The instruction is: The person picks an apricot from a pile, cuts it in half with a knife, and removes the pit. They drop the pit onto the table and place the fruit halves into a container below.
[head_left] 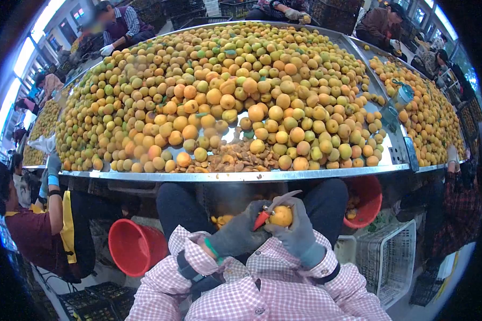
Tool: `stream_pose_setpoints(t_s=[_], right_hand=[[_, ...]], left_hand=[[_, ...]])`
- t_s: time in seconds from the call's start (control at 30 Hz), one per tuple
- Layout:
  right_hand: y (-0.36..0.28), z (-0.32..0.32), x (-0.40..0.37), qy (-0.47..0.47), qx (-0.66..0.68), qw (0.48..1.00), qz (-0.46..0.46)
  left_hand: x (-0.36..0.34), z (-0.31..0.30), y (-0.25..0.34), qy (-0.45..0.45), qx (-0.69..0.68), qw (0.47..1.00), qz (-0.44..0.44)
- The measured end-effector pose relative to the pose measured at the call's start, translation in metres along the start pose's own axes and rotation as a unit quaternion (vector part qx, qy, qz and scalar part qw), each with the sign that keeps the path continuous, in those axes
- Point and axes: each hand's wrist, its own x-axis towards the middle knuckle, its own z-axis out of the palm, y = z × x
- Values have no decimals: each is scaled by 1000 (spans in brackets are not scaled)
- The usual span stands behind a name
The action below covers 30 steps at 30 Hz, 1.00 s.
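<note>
Your grey-gloved left hand (238, 235) is clenched around the red-handled knife (263, 218), whose thin blade slants up and to the right over your lap. Your grey-gloved right hand (299, 232) grasps the small round orange fruit (281, 216), the fingers (294, 211) curled round its far side. The knife's handle end lies against the fruit, and both sit low in front of you, below the rim of the long steel counter (251, 175). That counter carries a broad heap of yellow and orange fruit (225, 96), with a patch of brown halves or pits (235, 158) at its near edge. A red plastic bucket (136, 247) stands by your left knee, and a white plastic crate (391, 257) stands to your right. A person in a yellow apron (67, 230) sits at your left.
</note>
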Motion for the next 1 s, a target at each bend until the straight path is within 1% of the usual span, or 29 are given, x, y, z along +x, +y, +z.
stream_pose_setpoints(t_s=[0.03, 0.07, 0.1, 0.13, 0.17, 0.2, 0.23, 0.3, 0.33, 0.37, 0.4, 0.43, 0.47, 0.53, 0.57, 0.63, 0.67, 0.73, 0.77, 0.83, 0.87, 0.9, 0.97, 1.0], right_hand=[[1, -11, 7, -61, 33, 997, -15], [0, -17, 10, -124, 65, 990, -29], [-5, -17, 6, -105, 202, 973, 38], [-11, -19, 5, -103, 201, 973, 40], [-16, -21, 7, -58, 284, 951, 106], [-18, -24, 7, -11, 362, 917, 167], [-15, -28, 6, -7, 491, 852, 181], [-20, -31, 6, -16, 492, 853, 174], [-24, -31, 5, -28, 499, 850, 166], [-26, -29, 5, -26, 500, 850, 165], [-28, -28, 5, -35, 489, 858, 152], [-29, -26, 4, -44, 477, 867, 139], [-32, -25, 5, -43, 478, 866, 140], [-37, -23, 5, -50, 398, 909, 110], [-37, -22, 4, -51, 398, 909, 111], [-37, -19, 1, -65, 358, 929, 73], [-40, -17, 0, -67, 358, 928, 74], [-48, -16, -3, -69, 414, 900, 115], [-48, -16, -4, -69, 414, 900, 116], [-48, -18, -5, -85, 358, 926, 82], [-48, -16, -5, -86, 357, 926, 81], [-49, -14, -6, -75, 371, 923, 76], [-51, -12, -7, -65, 384, 918, 72], [-51, -13, -6, -62, 383, 918, 87]], left_hand=[[4, -4, 2, 0, 0, 1000, 3], [6, -9, 4, 2, -26, 998, 53], [7, -15, 5, 4, -52, 994, 100], [6, -25, 13, 1, -54, 994, 100], [5, -37, 24, 23, -186, 982, -23], [5, -45, 29, 43, -312, 938, -143], [5, -46, 27, 39, -314, 938, -142], [4, -44, 22, 83, -288, 953, -43], [0, -40, 20, 80, -289, 953, -45], [-5, -36, 18, 69, -172, 983, -17], [-9, -34, 16, 57, -52, 997, 12], [-12, -37, 21, 14, 38, 999, -1], [-16, -35, 20, 14, 38, 999, -2], [-26, -31, 18, -51, 147, 981, -117], [-28, -29, 18, -51, 146, 981, -119], [-30, -26, 20, -14, 184, 983, -19], [-31, -24, 21, 4, 203, 979, 31], [-31, -24, 27, -7, 228, 973, 26], [-31, -24, 29, -21, 252, 967, 23], [-35, -22, 25, -26, 272, 962, 19], [-36, -21, 22, -31, 293, 955, 17], [-35, -20, 21, -29, 293, 956, 16], [-35, -15, 19, -45, 247, 968, -10], [-35, -14, 20, -42, 247, 968, -11]])
